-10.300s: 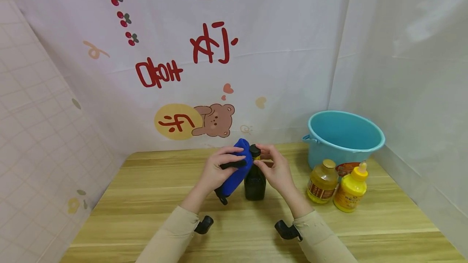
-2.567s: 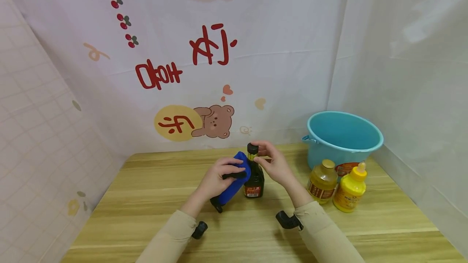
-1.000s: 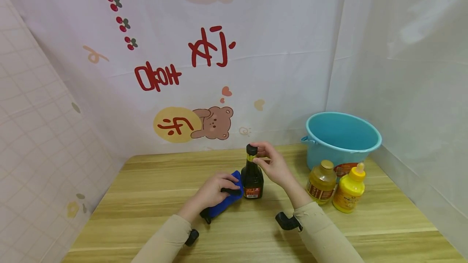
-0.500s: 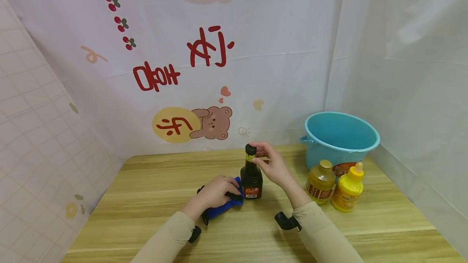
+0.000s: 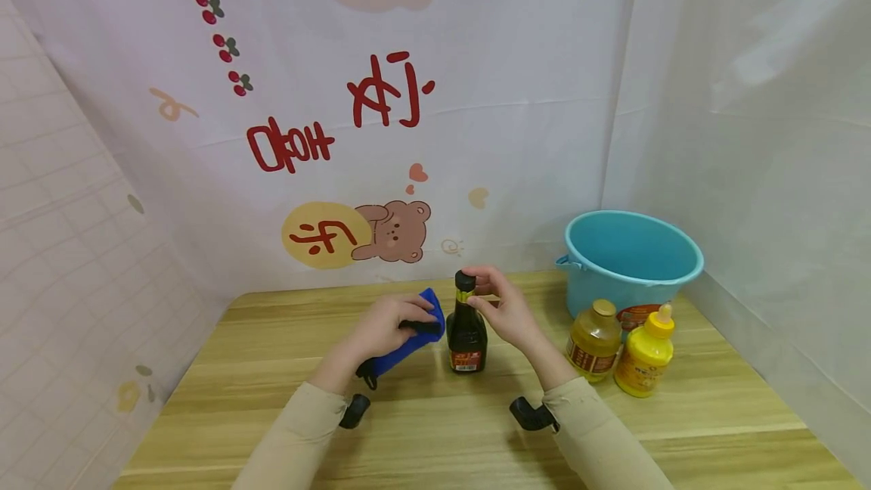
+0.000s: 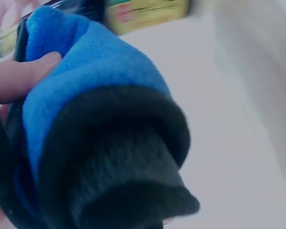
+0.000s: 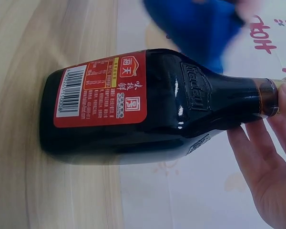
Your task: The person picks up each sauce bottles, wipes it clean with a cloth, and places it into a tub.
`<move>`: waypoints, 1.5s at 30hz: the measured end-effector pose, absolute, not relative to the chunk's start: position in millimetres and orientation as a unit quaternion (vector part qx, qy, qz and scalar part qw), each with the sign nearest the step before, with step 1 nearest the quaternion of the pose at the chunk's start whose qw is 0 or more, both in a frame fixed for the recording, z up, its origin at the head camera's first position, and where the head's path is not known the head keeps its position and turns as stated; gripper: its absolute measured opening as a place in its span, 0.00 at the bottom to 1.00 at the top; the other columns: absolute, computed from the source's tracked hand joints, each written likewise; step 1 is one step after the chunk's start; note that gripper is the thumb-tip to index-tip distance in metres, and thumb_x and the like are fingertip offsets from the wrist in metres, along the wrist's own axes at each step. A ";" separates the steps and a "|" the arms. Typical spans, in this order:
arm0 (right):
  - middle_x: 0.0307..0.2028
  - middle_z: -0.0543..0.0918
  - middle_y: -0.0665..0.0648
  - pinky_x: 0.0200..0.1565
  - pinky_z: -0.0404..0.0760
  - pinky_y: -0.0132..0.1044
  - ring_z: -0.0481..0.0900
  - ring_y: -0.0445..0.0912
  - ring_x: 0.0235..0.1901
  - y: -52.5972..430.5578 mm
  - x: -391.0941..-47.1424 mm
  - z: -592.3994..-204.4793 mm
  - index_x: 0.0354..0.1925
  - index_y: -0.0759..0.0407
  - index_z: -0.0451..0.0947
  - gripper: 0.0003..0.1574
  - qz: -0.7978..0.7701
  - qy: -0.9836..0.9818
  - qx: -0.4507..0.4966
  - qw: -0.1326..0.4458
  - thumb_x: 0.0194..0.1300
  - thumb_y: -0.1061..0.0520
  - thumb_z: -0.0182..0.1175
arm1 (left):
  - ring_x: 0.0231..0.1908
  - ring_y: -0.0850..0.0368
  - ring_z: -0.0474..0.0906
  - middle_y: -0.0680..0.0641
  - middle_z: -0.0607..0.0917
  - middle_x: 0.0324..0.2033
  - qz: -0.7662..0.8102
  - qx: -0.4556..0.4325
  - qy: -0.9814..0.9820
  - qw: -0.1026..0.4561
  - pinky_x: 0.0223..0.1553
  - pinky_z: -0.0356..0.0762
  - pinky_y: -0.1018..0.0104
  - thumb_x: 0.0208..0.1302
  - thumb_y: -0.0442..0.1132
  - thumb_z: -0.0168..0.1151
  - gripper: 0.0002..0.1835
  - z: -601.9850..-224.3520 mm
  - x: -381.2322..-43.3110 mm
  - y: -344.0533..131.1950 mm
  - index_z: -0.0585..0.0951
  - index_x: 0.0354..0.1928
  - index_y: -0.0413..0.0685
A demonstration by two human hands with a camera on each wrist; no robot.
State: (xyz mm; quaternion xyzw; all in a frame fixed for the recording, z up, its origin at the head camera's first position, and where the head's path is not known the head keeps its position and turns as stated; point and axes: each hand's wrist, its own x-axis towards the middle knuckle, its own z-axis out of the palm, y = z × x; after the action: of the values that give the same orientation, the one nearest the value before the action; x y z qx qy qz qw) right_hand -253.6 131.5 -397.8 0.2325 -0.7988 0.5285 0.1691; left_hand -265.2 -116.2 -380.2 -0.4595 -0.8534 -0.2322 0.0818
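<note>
A dark soy sauce bottle (image 5: 466,339) with a black cap and a red label stands upright on the wooden table. My right hand (image 5: 505,310) holds its neck just under the cap, thumb and fingers on either side. In the right wrist view, the label of the bottle (image 7: 157,107) with its barcode is plain to see. My left hand (image 5: 386,325) grips a folded blue cloth (image 5: 401,351) with black edging, just left of the bottle. In the left wrist view, a finger (image 6: 26,76) presses into the fuzzy cloth (image 6: 105,64); the rest of that hand is mostly hidden.
A light blue bucket (image 5: 585,293) stands at the back right. In front of it are a gold-capped jar of yellow liquid (image 5: 593,342) and a yellow squeeze bottle (image 5: 643,361). Printed white sheeting (image 5: 517,134) hangs behind the wooden table (image 5: 286,369).
My left hand has lifted the cloth from low beside the bottle's base, up and slightly left. Compared with ten seconds ago, the bottle is turned with its label forward. My right hand stays at the neck.
</note>
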 end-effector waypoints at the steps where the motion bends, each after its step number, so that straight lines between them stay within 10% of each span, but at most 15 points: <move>1: 0.49 0.80 0.68 0.44 0.83 0.55 0.81 0.62 0.46 130.5 -250.3 -393.9 0.61 0.62 0.72 0.27 0.528 -0.799 0.233 0.170 0.64 0.74 0.60 | 0.55 0.42 0.78 0.42 0.84 0.52 -0.243 -0.454 -0.851 0.102 0.56 0.77 0.49 0.55 0.21 0.67 0.18 -374.2 -264.4 -116.7 0.88 0.47 0.42; 13: 0.49 0.80 0.67 0.43 0.85 0.50 0.82 0.61 0.45 131.5 -244.0 -386.9 0.60 0.63 0.72 0.27 0.526 -0.792 0.257 0.172 0.64 0.74 0.60 | 0.56 0.46 0.77 0.46 0.85 0.52 -0.309 -0.427 -0.810 0.258 0.59 0.75 0.51 0.53 0.24 0.71 0.19 -351.6 -258.6 -104.2 0.89 0.47 0.46; 45: 0.51 0.79 0.63 0.45 0.84 0.49 0.81 0.59 0.48 138.4 -262.9 -409.3 0.62 0.54 0.73 0.28 0.524 -0.789 0.265 0.181 0.66 0.68 0.62 | 0.55 0.46 0.77 0.46 0.84 0.52 -0.350 -0.438 -0.791 0.245 0.56 0.77 0.51 0.51 0.23 0.73 0.19 -414.1 -260.0 -89.9 0.89 0.45 0.46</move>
State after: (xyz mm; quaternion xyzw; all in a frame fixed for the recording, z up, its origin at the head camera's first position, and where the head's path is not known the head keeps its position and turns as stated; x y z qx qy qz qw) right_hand -262.9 138.4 -409.3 0.2645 -0.7889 0.5244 0.1805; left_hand -260.0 -89.9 -414.1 -0.4385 -0.7907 -0.3503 0.2448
